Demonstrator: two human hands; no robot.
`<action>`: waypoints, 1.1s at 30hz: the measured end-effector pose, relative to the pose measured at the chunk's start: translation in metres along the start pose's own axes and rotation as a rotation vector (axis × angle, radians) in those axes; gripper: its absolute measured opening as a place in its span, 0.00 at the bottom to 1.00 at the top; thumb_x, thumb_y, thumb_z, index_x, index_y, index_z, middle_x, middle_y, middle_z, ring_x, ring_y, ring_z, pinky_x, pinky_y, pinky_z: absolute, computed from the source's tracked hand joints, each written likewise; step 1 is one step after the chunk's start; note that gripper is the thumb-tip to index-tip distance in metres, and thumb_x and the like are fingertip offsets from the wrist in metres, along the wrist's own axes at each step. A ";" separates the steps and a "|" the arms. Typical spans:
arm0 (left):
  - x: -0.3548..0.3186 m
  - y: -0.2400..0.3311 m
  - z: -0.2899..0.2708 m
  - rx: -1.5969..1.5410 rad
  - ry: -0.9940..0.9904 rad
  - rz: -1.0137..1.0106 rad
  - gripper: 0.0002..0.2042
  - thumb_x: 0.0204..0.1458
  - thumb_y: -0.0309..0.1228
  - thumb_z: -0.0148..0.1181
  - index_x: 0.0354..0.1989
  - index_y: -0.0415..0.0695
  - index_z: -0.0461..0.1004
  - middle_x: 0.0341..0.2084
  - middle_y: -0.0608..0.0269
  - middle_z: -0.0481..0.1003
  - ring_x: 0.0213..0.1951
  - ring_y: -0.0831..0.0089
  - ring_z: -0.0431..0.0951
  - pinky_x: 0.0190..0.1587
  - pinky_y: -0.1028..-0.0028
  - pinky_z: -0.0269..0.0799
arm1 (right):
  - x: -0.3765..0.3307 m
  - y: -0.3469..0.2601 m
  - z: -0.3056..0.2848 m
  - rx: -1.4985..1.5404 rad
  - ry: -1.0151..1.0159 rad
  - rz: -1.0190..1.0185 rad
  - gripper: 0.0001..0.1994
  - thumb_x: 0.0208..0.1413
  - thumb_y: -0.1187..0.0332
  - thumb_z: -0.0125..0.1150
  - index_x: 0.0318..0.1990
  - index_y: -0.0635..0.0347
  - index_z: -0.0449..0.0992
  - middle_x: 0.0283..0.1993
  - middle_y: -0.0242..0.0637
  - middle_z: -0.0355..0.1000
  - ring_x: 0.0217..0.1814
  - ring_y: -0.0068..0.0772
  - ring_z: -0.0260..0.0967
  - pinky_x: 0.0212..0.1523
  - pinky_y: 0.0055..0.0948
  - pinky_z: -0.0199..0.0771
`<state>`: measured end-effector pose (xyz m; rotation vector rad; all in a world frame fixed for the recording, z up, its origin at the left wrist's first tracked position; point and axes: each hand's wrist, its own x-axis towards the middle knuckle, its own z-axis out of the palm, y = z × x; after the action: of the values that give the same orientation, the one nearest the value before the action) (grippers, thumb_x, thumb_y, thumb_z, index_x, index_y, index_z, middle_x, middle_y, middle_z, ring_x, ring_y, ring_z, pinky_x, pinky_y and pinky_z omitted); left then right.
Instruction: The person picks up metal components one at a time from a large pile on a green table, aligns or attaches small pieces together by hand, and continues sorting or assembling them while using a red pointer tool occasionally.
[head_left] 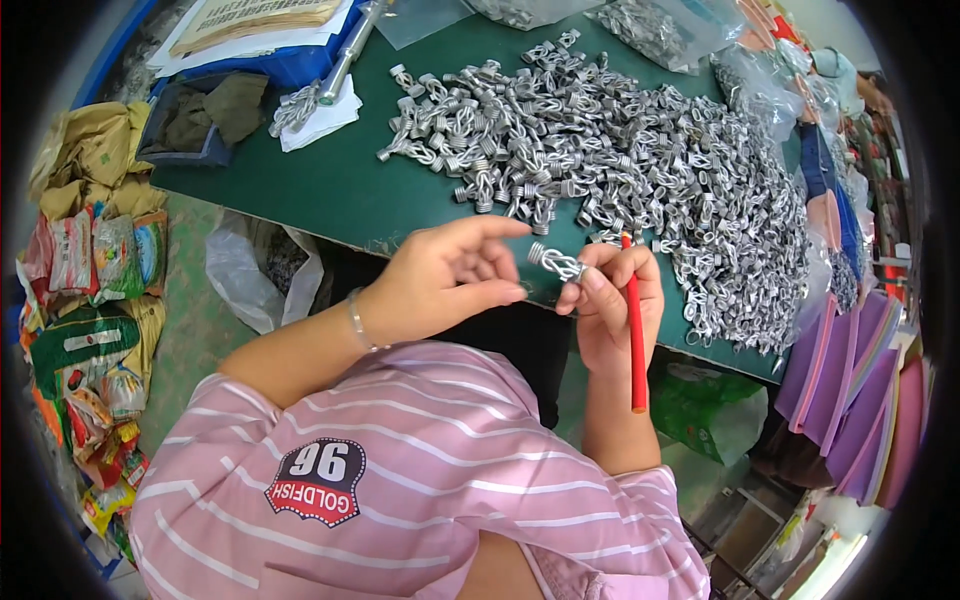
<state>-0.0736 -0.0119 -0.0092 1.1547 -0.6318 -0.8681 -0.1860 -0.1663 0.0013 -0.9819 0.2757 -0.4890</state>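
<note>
My right hand (612,315) is closed over the front edge of the table, its thumb and fingers pinching a small silver metal fitting (557,263) with a twisted loop and a ribbed end. A slim red stick (637,345) is also held in that hand, running down past the wrist. Just left of the fitting, my left hand (440,272) has its fingers and thumb apart, with nothing seen in it. Beyond both hands, a wide heap of similar silver fittings (600,150) covers much of the green table (320,175).
At the back left are a dark bin (185,155) with grey cloth, a metal rod (350,55) and a blue tray (290,65) topped with papers. A white plastic bag (250,270) hangs below the table's edge. Purple sheets (840,390) stand at right.
</note>
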 end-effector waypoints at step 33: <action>0.002 -0.004 0.017 -0.584 0.050 -0.495 0.05 0.56 0.28 0.47 0.35 0.40 0.66 0.19 0.71 0.60 0.15 0.87 0.55 0.14 0.87 0.47 | 0.019 0.000 -0.037 -1.495 -0.016 -0.752 0.14 0.33 0.80 0.65 0.24 0.60 0.63 0.33 0.40 0.71 0.33 0.43 0.65 0.34 0.36 0.63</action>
<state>-0.0873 -0.0228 -0.0083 0.7947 -0.0210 -1.3301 -0.1859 -0.2025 -0.0186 -2.5900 0.2259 -0.9793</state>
